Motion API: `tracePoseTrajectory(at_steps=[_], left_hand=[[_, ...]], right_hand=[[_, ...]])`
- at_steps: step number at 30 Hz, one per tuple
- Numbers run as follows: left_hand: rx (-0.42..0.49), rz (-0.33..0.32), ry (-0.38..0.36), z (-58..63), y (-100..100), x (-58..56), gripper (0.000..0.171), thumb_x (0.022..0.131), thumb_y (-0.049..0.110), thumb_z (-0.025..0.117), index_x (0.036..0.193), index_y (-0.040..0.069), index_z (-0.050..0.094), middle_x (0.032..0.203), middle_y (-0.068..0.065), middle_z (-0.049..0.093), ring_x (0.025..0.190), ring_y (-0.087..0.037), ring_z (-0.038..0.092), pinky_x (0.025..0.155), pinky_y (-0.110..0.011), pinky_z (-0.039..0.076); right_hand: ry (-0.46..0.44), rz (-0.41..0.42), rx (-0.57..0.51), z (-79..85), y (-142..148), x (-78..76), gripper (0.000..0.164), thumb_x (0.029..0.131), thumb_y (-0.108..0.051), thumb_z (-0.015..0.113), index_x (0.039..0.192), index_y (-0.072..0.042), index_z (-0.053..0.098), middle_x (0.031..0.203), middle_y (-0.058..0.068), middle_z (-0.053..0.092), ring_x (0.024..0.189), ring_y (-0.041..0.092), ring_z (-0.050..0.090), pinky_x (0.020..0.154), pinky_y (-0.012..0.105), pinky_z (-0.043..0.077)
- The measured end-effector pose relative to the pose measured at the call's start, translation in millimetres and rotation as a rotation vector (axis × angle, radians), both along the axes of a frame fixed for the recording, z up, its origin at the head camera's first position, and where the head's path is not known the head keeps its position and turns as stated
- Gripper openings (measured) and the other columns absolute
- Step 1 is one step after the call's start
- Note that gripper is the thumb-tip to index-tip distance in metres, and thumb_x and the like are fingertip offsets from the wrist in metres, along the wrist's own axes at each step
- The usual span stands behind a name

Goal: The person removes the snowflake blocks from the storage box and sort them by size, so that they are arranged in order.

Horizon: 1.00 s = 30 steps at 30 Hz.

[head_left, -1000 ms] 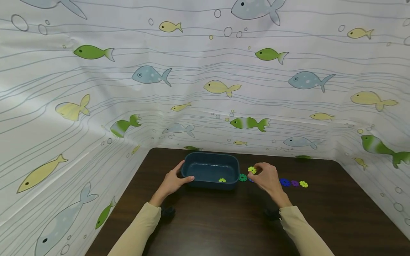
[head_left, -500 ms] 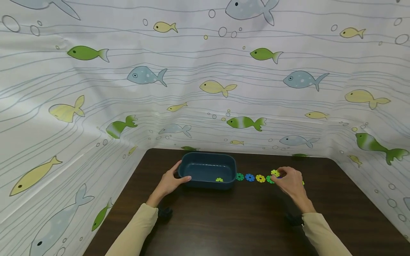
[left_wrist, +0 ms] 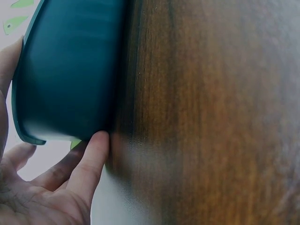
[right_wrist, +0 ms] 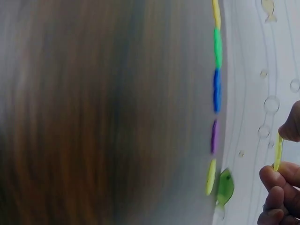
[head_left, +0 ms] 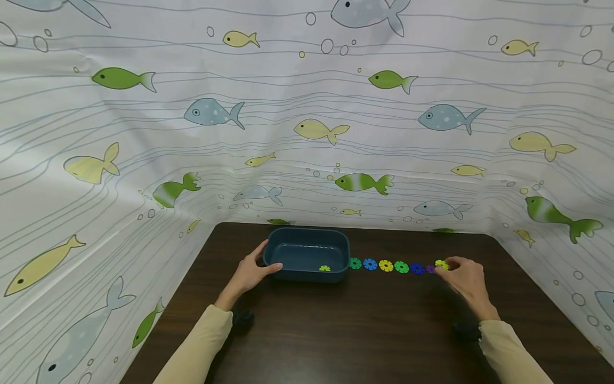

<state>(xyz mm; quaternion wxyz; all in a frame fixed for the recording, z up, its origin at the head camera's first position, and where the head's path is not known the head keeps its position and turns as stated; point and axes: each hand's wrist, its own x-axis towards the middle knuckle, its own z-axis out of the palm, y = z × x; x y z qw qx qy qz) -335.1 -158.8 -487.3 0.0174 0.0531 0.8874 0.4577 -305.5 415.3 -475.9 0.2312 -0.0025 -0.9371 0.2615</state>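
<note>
My left hand (head_left: 248, 273) grips the left end of a dark blue-green plastic tub (head_left: 297, 275). In the left wrist view, a fingertip touches the lower edge of the tub (left_wrist: 70, 75). One yellow-green notched disc (head_left: 324, 268) lies inside it. Over the far right end of a row of discs, my right hand (head_left: 464, 277) pinches another yellow snowflake disc (head_left: 441, 264) between thumb and fingers. The right wrist view shows this yellow disc (right_wrist: 278, 152) edge-on, lifted apart from the row. A similar yellow disc (right_wrist: 211, 176) lies at the row's end, mostly hidden from the head view.
From the tub's right side, the row runs through a dark green disc (head_left: 355, 263), a light blue disc (head_left: 370, 264), a yellow disc (head_left: 386, 265), a green disc (head_left: 401, 267), a dark blue disc (head_left: 417, 269) and a purple disc (head_left: 430, 269). Fish-printed sheeting (head_left: 268, 160) encloses the dark table (head_left: 336, 330).
My right hand has moved right along the row with the pinched yellow disc, uncovering discs behind it. My left hand keeps its grip on the tub. The head view has turned slightly right.
</note>
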Motion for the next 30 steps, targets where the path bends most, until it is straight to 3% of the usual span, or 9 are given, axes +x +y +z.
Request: tracePoseTrajectory(at_steps=[9,22,27,30], left_hand=[[0.002,0.003,-0.014,-0.3,0,-0.1,0.104,0.095,0.053,0.081,0.175,0.019,0.025,0.174,-0.032,0.035,0.158,-0.056,0.04,0.12,-0.076,0.042],[-0.002,0.005,-0.015,2.2,2,-0.5,0.102,0.096,0.051,0.081,0.175,0.019,0.025,0.173,-0.033,0.036,0.158,-0.057,0.04,0.12,-0.077,0.041],[-0.004,0.001,-0.008,1.3,2,-1.3,0.102,0.096,0.05,0.081,0.175,0.019,0.025,0.173,-0.033,0.037,0.157,-0.057,0.04,0.12,-0.077,0.042],[-0.004,0.005,-0.01,0.8,1,-1.6,0.102,0.096,0.05,0.081,0.176,0.02,0.025,0.174,-0.031,0.035,0.159,-0.056,0.039,0.121,-0.077,0.041]], right_hand=[[-0.085,-0.032,0.03,-6.7,34,-7.5,0.045,0.093,-0.024,0.082,0.108,0.017,0.076,0.1,0.035,0.078,0.081,0.042,0.073,0.075,0.06,0.061],[-0.209,-0.043,0.074,-8.0,56,-17.6,0.048,0.097,-0.022,0.078,0.112,0.023,0.072,0.113,0.043,0.073,0.089,0.05,0.072,0.083,0.066,0.059],[-0.293,-0.049,0.097,-8.3,58,-23.1,0.043,0.098,-0.017,0.075,0.115,0.023,0.07,0.117,0.044,0.071,0.093,0.05,0.071,0.084,0.065,0.059],[-0.297,-0.036,0.108,-8.4,59,-25.7,0.04,0.099,-0.014,0.072,0.115,0.023,0.07,0.118,0.044,0.071,0.096,0.053,0.071,0.084,0.065,0.059]])
